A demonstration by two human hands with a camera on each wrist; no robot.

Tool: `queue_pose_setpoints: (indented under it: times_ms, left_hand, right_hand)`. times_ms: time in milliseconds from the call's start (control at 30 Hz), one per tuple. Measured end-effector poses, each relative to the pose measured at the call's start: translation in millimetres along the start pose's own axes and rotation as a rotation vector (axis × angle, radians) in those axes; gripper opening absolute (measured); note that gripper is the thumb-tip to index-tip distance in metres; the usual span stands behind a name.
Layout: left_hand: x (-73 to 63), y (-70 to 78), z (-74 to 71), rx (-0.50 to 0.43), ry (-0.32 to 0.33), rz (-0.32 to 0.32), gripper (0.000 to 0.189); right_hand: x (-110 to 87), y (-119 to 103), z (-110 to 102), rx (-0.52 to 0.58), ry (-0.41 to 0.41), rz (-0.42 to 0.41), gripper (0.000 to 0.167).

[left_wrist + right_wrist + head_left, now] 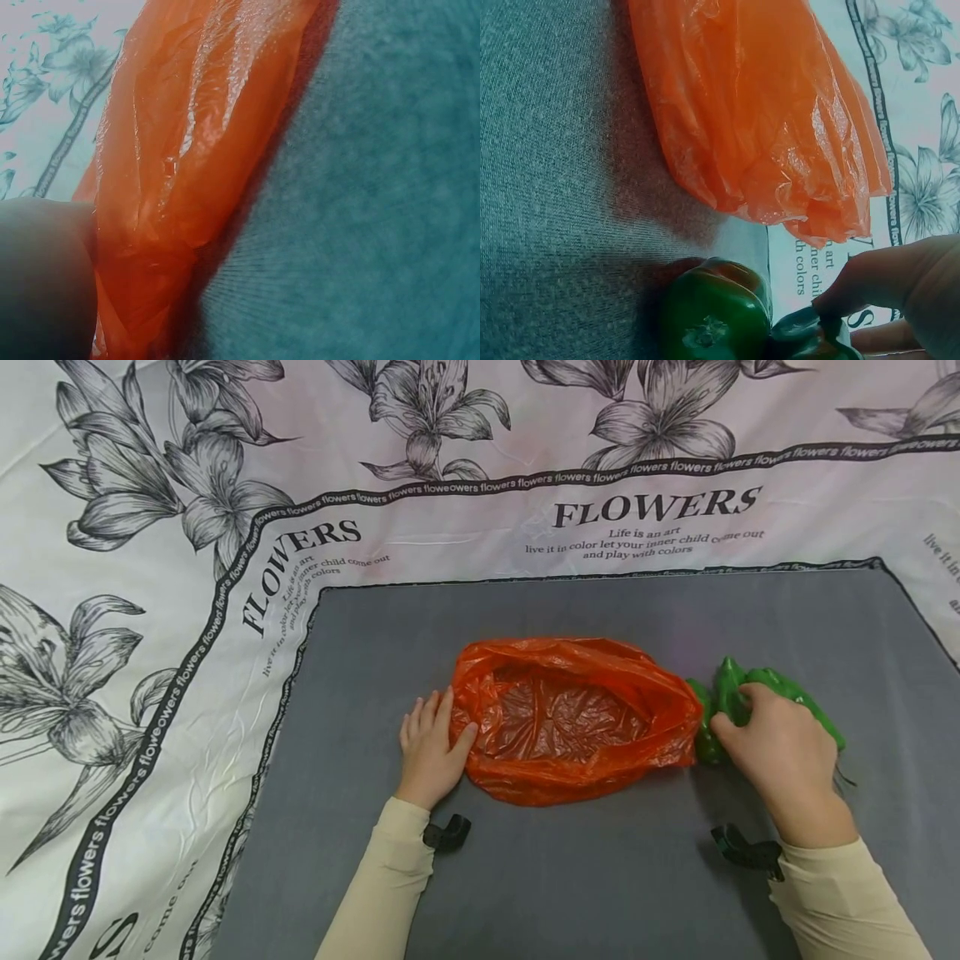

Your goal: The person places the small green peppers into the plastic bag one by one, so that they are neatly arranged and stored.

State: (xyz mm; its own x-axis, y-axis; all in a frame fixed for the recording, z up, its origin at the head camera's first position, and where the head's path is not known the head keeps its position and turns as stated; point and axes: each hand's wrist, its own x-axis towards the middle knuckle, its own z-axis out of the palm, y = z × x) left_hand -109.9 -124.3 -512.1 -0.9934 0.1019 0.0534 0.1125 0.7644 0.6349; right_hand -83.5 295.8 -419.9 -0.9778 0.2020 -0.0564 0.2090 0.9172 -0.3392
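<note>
I'm seeing an orange-red plastic bag [577,785] lying across the middle of the grey part of the table [570,877], its mouth gaping upward and its creased inside showing. On its left end, the left hand [432,747] is resting with fingers extended and thumb spread away from them, touching the rim rather than curling round it. The left wrist camera is giving me mostly the bag's glossy side, with only a blurred piece of that hand at the edge. Off the bag's right end, green peppers are lying close together. The right hand [783,760] is bending its fingers and, as far as I can make out with the fingertips partly hidden, pinching the middle pepper [730,681] between thumb and forefinger. The near pepper [712,319] is sitting just beside the bag, between it and the pinched one, and the far pepper [787,683] is showing partly from under the right hand. Both arms are wearing cream sleeves [382,877], with a dark wrist mount [447,833] on the left and another on the right. Around the grey area, a white border [465,539] is carrying line-drawn lilies and the word FLOWERS.
</note>
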Motion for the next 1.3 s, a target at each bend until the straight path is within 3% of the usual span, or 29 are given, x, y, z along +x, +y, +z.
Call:
queue_pose_setpoints:
  times_ms: [667, 900, 1300]
  left_hand:
    - [-0.1, 0.4, 0.1, 0.005, -0.016, -0.003, 0.074]
    - [-0.1, -0.1, -0.4, 0.002, -0.013, -0.003, 0.074]
    - [0.3, -0.3, -1.6, 0.014, -0.009, 0.000, 0.073]
  right_hand:
    - [-4.9, -17.2, -13.2, 0.015, 0.054, 0.001, 0.050]
    - [-7.4, -35.8, -20.8, 0.049, 0.073, 0.015, 0.050]
    - [-7.4, -69.8, -21.7, 0.120, 0.071, -0.043, 0.050]
